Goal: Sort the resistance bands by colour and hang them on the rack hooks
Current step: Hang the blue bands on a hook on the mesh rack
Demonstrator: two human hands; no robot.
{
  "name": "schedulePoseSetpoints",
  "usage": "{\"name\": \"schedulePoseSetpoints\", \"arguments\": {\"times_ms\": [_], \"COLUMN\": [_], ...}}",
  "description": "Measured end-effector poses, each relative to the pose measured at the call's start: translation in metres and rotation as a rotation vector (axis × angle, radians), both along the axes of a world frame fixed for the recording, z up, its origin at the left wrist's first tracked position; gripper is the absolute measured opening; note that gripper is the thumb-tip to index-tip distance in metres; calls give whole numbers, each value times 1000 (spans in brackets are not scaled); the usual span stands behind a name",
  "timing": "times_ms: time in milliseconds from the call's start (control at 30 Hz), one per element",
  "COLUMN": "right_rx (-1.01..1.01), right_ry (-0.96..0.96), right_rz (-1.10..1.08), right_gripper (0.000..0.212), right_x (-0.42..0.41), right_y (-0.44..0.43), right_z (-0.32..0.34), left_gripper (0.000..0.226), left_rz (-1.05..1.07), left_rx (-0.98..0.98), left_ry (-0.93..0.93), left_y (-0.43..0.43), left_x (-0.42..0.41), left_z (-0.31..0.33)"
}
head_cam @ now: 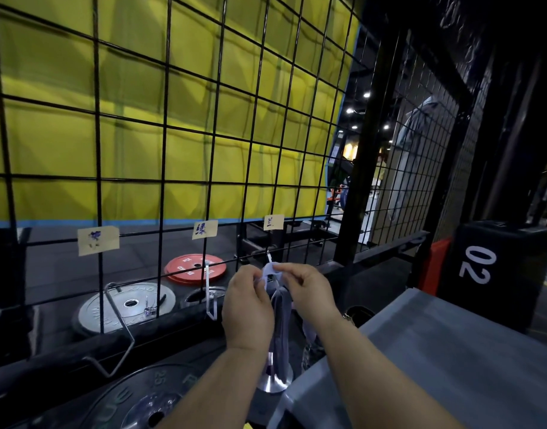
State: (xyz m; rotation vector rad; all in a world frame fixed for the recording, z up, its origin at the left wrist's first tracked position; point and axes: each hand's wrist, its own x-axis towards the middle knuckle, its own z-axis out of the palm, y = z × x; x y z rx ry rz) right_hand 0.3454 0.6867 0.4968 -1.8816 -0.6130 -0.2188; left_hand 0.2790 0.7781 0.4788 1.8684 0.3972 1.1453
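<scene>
Both your hands pinch the top of the pale band (280, 323), left hand (247, 305) and right hand (306, 289) close together, right at the hook (269, 257) under the right-hand label (273, 222). The loop looks only partly over the wire tip. Release early and it could slip off among the weight plates (126, 305). On the rack (163, 168) I count 3 labels, 3 whole hooks and 1 band.

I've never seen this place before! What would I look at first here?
The big yellow wall behind the black wire grid fills the top half. Low in the middle, the left hand and right hand pinch a pale band at a hook, and a red weight plate lies on the floor left of them.
</scene>
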Motion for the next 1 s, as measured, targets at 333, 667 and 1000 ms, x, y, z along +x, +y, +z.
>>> {"name": "schedulePoseSetpoints", "arguments": {"times_ms": [333,667,1000], "right_rx": [-67,-118,162], "right_ry": [95,90,370], "right_rz": [-15,-18,140], "right_gripper": [28,27,17], "right_x": [10,1,-8], "right_y": [-7,-29,-30], "right_z": [-15,-33,-40], "left_gripper": [19,25,19], "left_rz": [-62,-122,-143], "left_rx": [147,216,151], "left_ry": [293,284,235], "left_y": [-6,-7,-14], "left_x": [-4,-1,-6], "left_z": [3,-9,-27]}}
